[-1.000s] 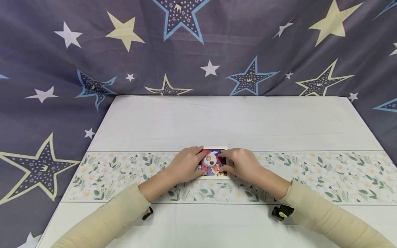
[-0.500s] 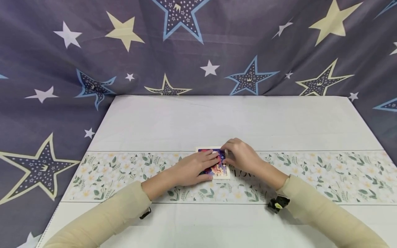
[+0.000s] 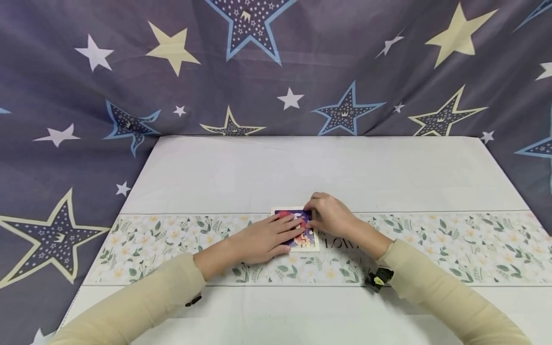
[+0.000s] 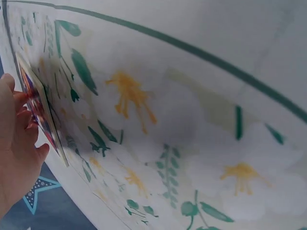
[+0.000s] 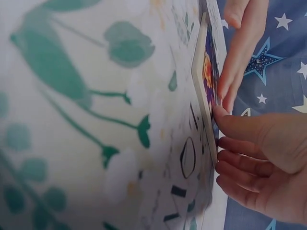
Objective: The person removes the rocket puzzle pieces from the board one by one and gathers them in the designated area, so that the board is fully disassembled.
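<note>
A small jigsaw puzzle (image 3: 307,241) in a pale square frame lies on the flowered band of the table, its picture purple, red and orange. My left hand (image 3: 260,239) rests over its left half with fingers extended, hiding much of the picture. At the right side of the puzzle, my right hand (image 3: 332,216) grips with thumb and bent fingertips; in the right wrist view the thumb (image 5: 235,123) lies right at the frame's edge. The left wrist view catches the puzzle's frame (image 4: 45,98) edge-on, with the left fingers across it.
The white table (image 3: 215,172) carries a flowered strip (image 3: 453,244) with dark lettering (image 3: 338,243) beside the puzzle. A dark curtain (image 3: 276,72) printed with stars hangs behind and at the sides. Black wrist devices (image 3: 379,278) sit under the sleeves.
My left hand has slid right from the puzzle's left edge and now lies flat over the picture. The right hand has drawn back slightly, staying at the right edge. The head view tilts slightly.
</note>
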Demonstrator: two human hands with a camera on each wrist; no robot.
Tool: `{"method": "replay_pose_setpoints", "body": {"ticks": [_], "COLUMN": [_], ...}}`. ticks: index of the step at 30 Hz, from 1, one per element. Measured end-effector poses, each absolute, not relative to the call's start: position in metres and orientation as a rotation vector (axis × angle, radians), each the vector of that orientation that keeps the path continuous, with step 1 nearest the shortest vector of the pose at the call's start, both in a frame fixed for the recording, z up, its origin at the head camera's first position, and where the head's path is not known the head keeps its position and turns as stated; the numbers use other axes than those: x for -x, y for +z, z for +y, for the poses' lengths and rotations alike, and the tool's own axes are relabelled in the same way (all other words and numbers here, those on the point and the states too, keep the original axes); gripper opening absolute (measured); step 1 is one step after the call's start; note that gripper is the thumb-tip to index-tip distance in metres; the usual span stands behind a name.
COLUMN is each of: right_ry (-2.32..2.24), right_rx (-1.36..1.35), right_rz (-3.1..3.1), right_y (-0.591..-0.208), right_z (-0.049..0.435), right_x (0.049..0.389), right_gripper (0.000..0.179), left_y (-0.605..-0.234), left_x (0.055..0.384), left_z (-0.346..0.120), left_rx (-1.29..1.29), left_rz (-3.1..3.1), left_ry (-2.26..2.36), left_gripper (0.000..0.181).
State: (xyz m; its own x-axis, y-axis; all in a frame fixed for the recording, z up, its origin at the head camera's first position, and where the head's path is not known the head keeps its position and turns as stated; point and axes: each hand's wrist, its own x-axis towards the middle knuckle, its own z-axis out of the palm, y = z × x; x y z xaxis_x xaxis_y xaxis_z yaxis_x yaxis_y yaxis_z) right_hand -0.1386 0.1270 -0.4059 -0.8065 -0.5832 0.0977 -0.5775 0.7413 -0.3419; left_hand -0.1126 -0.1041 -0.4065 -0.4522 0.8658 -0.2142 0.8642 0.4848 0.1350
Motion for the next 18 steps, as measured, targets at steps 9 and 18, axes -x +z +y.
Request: {"method": "replay_pose_setpoints", "body": {"ticks": [9, 18], "right_ry": [-0.615, -0.638], "right_rx": [0.934, 0.861], "right_rz": [2.909, 2.902], "right_y": [-0.4064, -0.4046], "right_z": [0.1263, 0.1224], "right_x": [0.1424, 0.1466], "right_gripper": [0.028, 0.026], "left_y": [-0.4112, -0.4133], "left_x": [0.1103, 0.1120], "left_z": [-0.1079, -0.1089], "left_rx": [-1.450, -1.389], "left_rz": [2.461, 2.454], "left_ry": [0.071, 0.067], "left_gripper": [0.059, 0.058]}}
